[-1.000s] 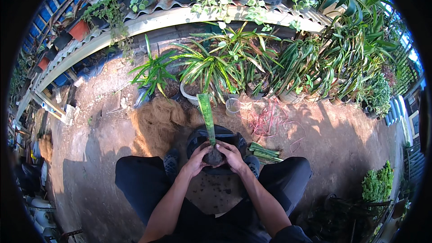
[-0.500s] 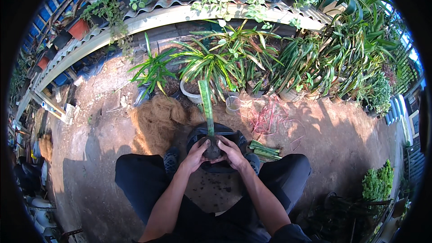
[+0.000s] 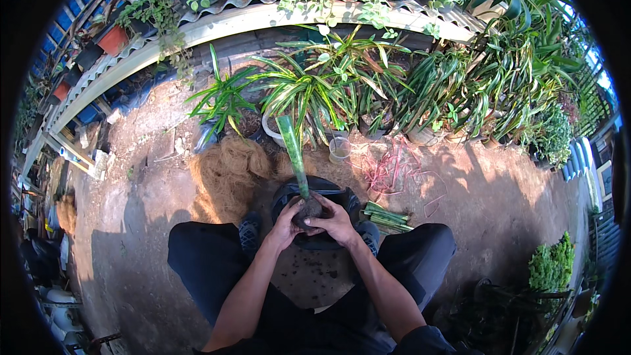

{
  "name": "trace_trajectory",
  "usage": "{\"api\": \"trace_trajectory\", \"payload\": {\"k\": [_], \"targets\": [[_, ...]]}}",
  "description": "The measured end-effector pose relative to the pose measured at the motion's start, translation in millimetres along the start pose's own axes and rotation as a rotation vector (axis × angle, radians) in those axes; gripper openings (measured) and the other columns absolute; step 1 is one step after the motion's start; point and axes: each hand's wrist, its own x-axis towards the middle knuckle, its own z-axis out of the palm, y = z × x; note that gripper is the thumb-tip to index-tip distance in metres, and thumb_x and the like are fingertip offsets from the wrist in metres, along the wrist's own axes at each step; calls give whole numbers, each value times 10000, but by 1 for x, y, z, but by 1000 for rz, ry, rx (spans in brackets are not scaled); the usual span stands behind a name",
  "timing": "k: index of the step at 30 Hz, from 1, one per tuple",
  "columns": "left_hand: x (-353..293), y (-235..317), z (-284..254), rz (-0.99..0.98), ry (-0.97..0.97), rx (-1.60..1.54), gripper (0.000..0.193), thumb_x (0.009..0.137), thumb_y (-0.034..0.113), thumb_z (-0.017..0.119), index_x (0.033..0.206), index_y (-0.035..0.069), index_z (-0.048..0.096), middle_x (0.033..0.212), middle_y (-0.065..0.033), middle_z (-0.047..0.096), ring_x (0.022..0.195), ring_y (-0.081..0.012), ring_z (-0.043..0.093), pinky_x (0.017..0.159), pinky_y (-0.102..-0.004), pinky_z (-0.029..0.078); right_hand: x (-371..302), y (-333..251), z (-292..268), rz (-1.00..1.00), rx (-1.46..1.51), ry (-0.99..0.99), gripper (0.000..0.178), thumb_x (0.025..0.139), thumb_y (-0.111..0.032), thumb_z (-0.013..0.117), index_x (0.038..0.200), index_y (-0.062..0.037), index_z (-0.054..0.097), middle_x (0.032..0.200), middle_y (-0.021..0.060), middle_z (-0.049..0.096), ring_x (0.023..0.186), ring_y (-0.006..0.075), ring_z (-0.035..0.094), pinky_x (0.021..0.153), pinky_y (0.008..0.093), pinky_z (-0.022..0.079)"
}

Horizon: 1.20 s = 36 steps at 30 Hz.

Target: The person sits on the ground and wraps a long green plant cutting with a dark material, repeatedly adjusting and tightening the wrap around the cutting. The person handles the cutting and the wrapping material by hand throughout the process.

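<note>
Both my hands press around a ball of dark soil point(image 3: 310, 211) that wraps the base of one long green leaf cutting point(image 3: 294, 156). My left hand point(image 3: 284, 227) cups the ball from the left, and my right hand point(image 3: 336, 223) curls round its right side with the fingers across the front. The mottled, sword-shaped leaf rises from the ball and leans to the left. Under the hands, between my feet, sits a black tub or bag point(image 3: 289, 189); its contents are mostly hidden.
Brown coconut fibre point(image 3: 227, 177) lies piled at the left. Cut green leaves point(image 3: 389, 217) rest beside my right foot, with tangled pink string point(image 3: 391, 171) beyond. A clear cup point(image 3: 339, 150) stands near potted striped-leaf plants point(image 3: 309, 92). A wooden beam point(image 3: 263, 23) edges a raised plant shelf.
The leaf has tilted further left and the soil ball has turned in my hands. My right fingers have shifted across the front of the ball.
</note>
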Motion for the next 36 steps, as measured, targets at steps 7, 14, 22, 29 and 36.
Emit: {"api": "trace_trajectory", "payload": {"k": [7,14,22,29,36], "targets": [[-1,0,6,-6,55,124,337,958,242,565,1269,120,518,1084,-42,624,891,-134,659,604,-277,584,-2,2,0,5,-14,15,796,788,33,753,1466,-32,341,1219,76,580,1001,151,614,793,318,595],[-2,-1,8,29,-44,192,498,865,105,670,1319,95,465,1083,-56,615,929,-159,658,684,-308,589,-7,-5,-6,10,-25,-34,796,804,22,742,1479,-50,326,1262,84,558,1067,174,599,850,335,576],[-7,0,5,-2,-71,40,504,893,118,627,1353,94,421,1153,-75,590,964,-183,659,697,-331,600,-9,-12,-15,98,56,-90,682,887,-23,658,1485,-67,332,1337,109,526,1083,226,610,833,363,598],[-3,-3,-5,42,-75,96,498,924,194,614,1370,101,411,1200,-77,584,991,-195,660,724,-347,607,-4,-9,-16,97,70,-78,592,936,-66,602,1474,-67,355,1351,120,518,1071,252,621,794,393,615],[-3,6,-1,-37,-111,-71,515,958,313,595,1384,89,409,1277,-94,567,1075,-207,642,833,-391,594,-1,-12,-14,87,158,-13,566,959,-149,579,1454,-13,342,1320,131,520,1047,285,633,731,396,626]]}}
